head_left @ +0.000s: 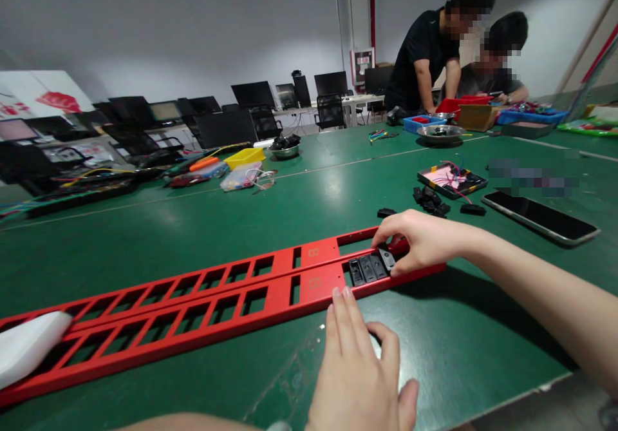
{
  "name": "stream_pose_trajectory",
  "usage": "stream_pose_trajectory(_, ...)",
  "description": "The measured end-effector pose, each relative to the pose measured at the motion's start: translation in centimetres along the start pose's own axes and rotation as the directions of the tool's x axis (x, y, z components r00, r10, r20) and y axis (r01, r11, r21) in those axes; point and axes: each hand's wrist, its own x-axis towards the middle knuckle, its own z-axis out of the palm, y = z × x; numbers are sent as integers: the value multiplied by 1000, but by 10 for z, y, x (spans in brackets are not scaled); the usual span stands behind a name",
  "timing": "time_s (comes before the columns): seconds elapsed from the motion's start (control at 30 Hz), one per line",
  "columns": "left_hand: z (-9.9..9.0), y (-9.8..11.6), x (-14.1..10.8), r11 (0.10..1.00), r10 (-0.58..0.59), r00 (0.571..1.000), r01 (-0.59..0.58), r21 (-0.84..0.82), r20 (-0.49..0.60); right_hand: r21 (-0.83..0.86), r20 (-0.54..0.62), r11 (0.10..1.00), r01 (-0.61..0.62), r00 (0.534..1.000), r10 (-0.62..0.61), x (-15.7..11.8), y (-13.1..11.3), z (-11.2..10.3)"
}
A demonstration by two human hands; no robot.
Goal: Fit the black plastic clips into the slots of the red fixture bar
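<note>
Two long red frames [284, 294] with rows of rectangular openings lie side by side on the green table. Several black rectangular pieces [367, 268] sit in a row in the right-hand opening of the nearer frame. My right hand [418, 244] reaches in from the right, its thumb and fingers closed around a black piece [387, 259] at the right end of that row. My left hand [357, 360] has its fingers stretched out, fingertips against the near edge of the frame, and holds nothing. A white object [31, 347] lies over the left end of the frames.
Loose black pieces [429, 200], a tray with wires [452, 178] and a phone [541, 215] lie beyond my right hand. A metal bowl [284, 149] and yellow box [244, 157] stand farther back. Two people [425, 57] are across the table [309, 205].
</note>
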Motion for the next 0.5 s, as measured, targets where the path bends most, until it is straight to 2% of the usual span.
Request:
stream_pose_trajectory(0.13,-1,0,1,1000,-5,1000,5,-5,11,-11,3,1000,28,1000,-28,1,3,0)
stream_pose_trajectory(0.3,-1,1,1,1000,-9,1000,9,-19,12,-35,43,999,-13,999,15,1,2,-1)
stream_pose_trajectory(0.5,2,1,-1,1000,-11,1000,11,-4,-14,-28,23,999,-26,999,27,1,0,-2)
